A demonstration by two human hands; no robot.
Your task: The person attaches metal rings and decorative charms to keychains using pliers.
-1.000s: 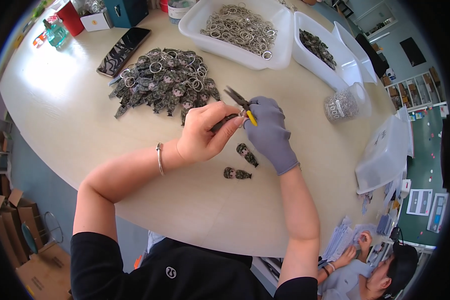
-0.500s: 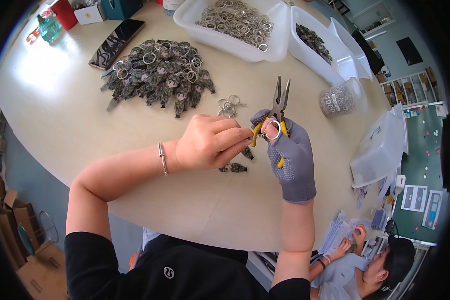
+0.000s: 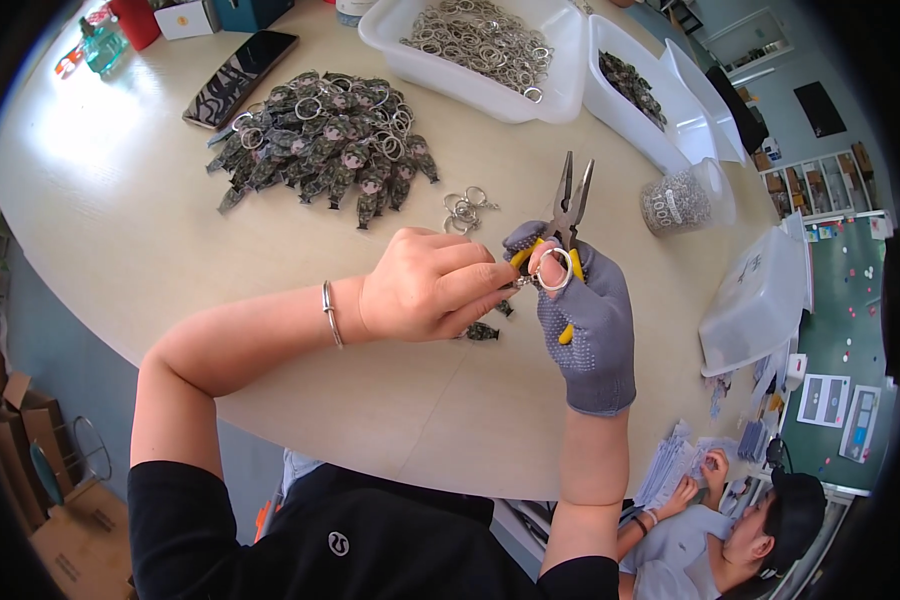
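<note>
My right hand point(image 3: 588, 320), in a grey glove, grips yellow-handled pliers point(image 3: 566, 215) with the jaws pointing up and away, and also pinches a silver key ring point(image 3: 556, 269). My bare left hand point(image 3: 425, 285), a bangle at its wrist, is closed on a small piece touching that ring. Below my hands a small camouflage figure charm point(image 3: 482, 331) lies on the round table point(image 3: 150, 260). Three loose key rings point(image 3: 462, 208) lie just beyond my hands.
A heap of camouflage figure keychains point(image 3: 320, 150) lies at the back left, beside a dark phone point(image 3: 238, 77). White trays hold key rings point(image 3: 475, 45) and more charms point(image 3: 635, 85). A small clear tub point(image 3: 675, 200) stands right. Another person point(image 3: 760, 530) sits lower right.
Both hands have lifted off the table toward me. The pliers, earlier pointing left across my fingers, now stand upright, and a key ring is held at my right thumb.
</note>
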